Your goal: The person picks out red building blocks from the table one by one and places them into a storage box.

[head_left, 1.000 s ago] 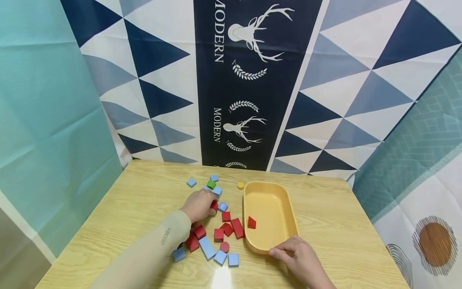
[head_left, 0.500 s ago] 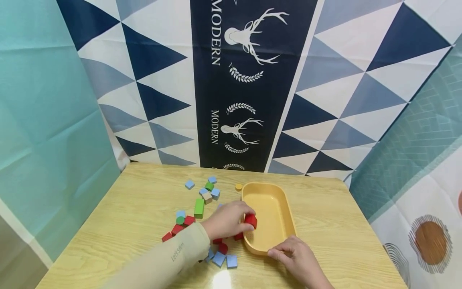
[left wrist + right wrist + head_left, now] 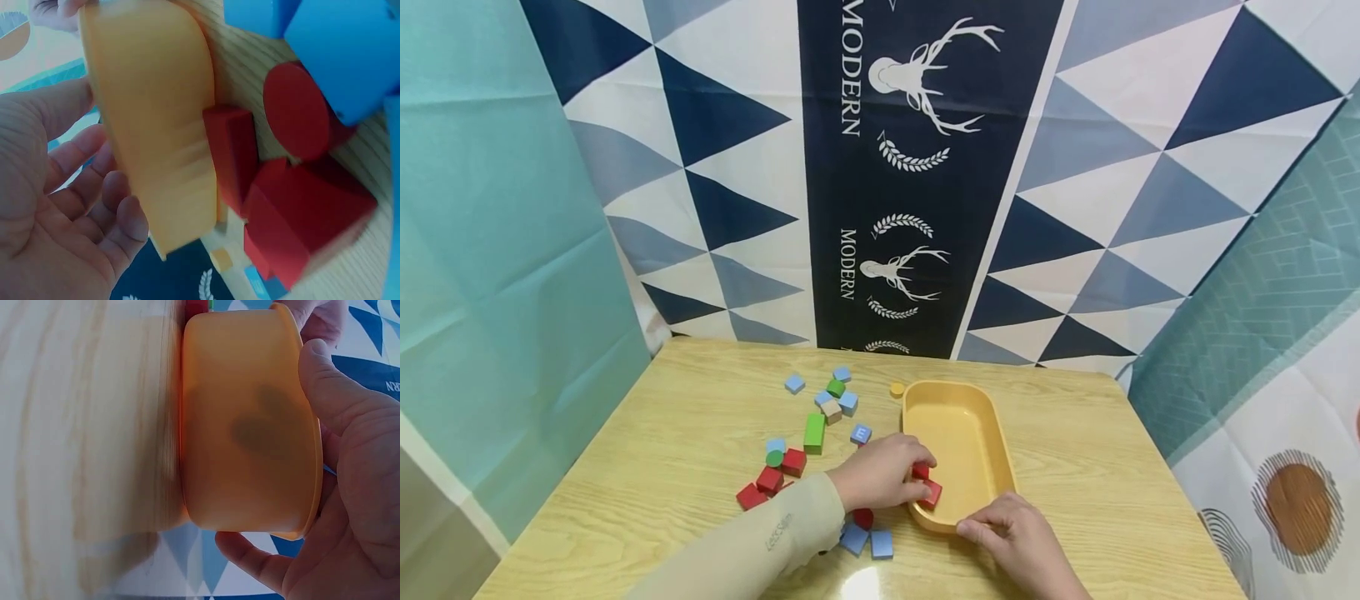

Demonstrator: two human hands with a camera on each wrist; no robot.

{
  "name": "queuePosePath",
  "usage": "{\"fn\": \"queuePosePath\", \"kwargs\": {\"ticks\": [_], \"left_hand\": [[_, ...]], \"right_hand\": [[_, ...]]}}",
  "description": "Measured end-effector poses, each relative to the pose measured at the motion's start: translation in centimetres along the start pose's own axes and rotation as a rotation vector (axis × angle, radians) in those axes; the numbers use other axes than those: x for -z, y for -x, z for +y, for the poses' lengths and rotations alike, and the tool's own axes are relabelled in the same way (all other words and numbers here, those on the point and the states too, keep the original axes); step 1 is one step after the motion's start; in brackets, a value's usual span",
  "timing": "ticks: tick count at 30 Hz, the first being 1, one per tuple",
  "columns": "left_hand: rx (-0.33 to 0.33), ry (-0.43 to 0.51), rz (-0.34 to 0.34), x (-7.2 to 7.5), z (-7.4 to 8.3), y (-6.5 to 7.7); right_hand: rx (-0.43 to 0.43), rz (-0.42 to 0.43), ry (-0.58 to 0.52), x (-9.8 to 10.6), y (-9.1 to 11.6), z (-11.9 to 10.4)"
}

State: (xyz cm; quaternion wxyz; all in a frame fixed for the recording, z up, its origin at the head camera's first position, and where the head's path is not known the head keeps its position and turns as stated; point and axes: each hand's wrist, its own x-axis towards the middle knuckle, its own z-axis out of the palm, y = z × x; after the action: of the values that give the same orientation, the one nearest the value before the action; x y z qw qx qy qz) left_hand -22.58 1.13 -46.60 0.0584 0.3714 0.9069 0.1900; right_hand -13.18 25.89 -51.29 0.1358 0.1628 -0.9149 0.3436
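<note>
My left hand [image 3: 883, 471] reaches over the left rim of a yellow plastic bin [image 3: 958, 433], thumb and fingers spread apart. Just past the thumb a red cube [image 3: 931, 494] lies in the bin, and another red block [image 3: 920, 472] shows between thumb and forefinger. In the left wrist view, the bin's wall [image 3: 150, 119] hides the tips of the thumb and forefinger of my left hand [image 3: 62, 194]. My right hand [image 3: 1018, 537] grips the bin's near right rim. Seen from the right wrist, the thumb of my right hand [image 3: 356, 444] presses the rim, with fingers around the far side.
Red blocks [image 3: 770, 479], a long green block [image 3: 814, 433], a blue block marked E [image 3: 861, 433] and other blue blocks [image 3: 882, 544] are scattered left of the bin. A small yellow disc [image 3: 897, 389] lies near its far left corner. Patterned cloth hangs behind the table.
My left hand picked up a red cube among the blocks, carried it right over the bin's rim and let it go inside. The right hand stays on the bin.
</note>
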Motion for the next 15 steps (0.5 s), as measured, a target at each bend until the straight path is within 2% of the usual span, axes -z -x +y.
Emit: {"fn": "queuePosePath", "kwargs": {"ticks": [5, 9, 12, 15], "left_hand": [[0.053, 0.077, 0.05, 1.3, -1.9, 2.5], [0.139, 0.127, 0.141, 2.5, -4.3, 5.5], [0.229, 0.164, 0.202, 3.2, -6.1, 8.0], [0.276, 0.175, 0.221, 3.4, -7.1, 9.9]], "right_hand": [[-0.056, -0.028, 0.001, 0.1, 0.0, -0.2], [-0.067, -0.034, -0.003, 0.2, 0.0, -0.2], [-0.085, -0.046, -0.004, 0.2, 0.0, -0.3], [-0.105, -0.06, 0.002, 0.1, -0.1, -0.4]]}}
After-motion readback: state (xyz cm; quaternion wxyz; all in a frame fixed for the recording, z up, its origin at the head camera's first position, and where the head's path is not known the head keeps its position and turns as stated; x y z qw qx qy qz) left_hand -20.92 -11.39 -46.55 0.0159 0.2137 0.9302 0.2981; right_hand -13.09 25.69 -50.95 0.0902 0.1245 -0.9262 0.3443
